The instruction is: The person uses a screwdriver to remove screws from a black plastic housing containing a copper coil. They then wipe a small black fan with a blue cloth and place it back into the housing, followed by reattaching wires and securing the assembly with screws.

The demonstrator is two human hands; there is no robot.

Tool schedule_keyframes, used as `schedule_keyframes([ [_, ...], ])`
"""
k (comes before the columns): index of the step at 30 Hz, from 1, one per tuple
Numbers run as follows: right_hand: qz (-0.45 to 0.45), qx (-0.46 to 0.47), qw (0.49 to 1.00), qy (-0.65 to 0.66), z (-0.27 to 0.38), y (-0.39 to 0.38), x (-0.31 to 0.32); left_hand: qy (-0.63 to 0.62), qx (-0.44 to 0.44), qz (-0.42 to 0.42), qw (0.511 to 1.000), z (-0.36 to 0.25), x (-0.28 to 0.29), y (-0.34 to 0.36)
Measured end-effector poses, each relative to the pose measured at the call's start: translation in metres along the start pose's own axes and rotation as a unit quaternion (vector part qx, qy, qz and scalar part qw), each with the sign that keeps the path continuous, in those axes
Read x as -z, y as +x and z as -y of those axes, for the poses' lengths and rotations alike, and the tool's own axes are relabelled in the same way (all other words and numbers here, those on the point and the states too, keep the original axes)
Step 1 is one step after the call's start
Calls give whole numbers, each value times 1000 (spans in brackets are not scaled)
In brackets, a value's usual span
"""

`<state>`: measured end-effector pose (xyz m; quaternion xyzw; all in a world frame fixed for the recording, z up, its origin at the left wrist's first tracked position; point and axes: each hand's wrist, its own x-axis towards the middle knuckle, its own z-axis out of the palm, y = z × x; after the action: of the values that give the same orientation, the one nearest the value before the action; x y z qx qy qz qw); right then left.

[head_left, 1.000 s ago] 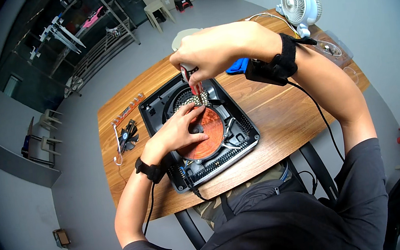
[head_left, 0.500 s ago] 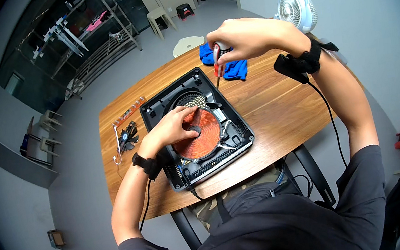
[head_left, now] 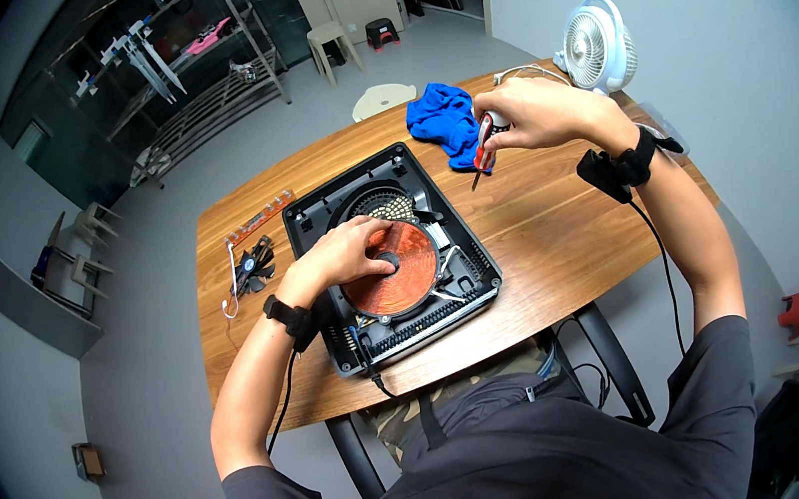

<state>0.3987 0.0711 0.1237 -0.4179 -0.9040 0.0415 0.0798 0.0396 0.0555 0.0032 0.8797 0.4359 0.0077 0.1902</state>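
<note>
An opened black appliance housing (head_left: 472, 275) lies on the wooden table, with a round copper coil (head_left: 408, 284) and a black circular vent part behind it. My left hand (head_left: 347, 251) rests on the coil, fingers slightly bent and spread, thumb near its dark centre. Off to the right of the housing, my right hand (head_left: 533, 113) grips a red-and-white screwdriver (head_left: 485, 149) in the air, tip angled down-left. A crumpled blue cloth (head_left: 438, 121) lies just left of that hand and partly behind it.
A small black fan (head_left: 253, 266) with wires and an orange strip of parts (head_left: 259, 217) lie left of the housing on the table (head_left: 576, 246). A white desk fan (head_left: 595, 47) stands at the back right. A white stool (head_left: 382, 100) is beyond the table, metal shelving (head_left: 210, 113) farther back.
My right hand has lifted the screwdriver out of the housing and carried it right, beside the blue cloth. My left hand stays on the coil, its thumb moved slightly.
</note>
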Motion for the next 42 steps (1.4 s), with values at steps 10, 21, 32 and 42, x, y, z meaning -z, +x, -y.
schedule_keyframes([
  [10, -89, 51, 995, 10, 21, 14, 11, -57, -145, -209, 965, -42, 26, 34],
  [21, -147, 44, 988, 7, 44, 7, -1, -93, -165, -241, 952, -64, 41, 70],
  [32, -52, -139, 987, 63, 49, -20, -69, 125, -229, -247, 933, -76, 12, 92],
  [42, -30, -192, 959, 207, 27, -31, -101, 168, -280, -270, 906, -93, -12, 102],
])
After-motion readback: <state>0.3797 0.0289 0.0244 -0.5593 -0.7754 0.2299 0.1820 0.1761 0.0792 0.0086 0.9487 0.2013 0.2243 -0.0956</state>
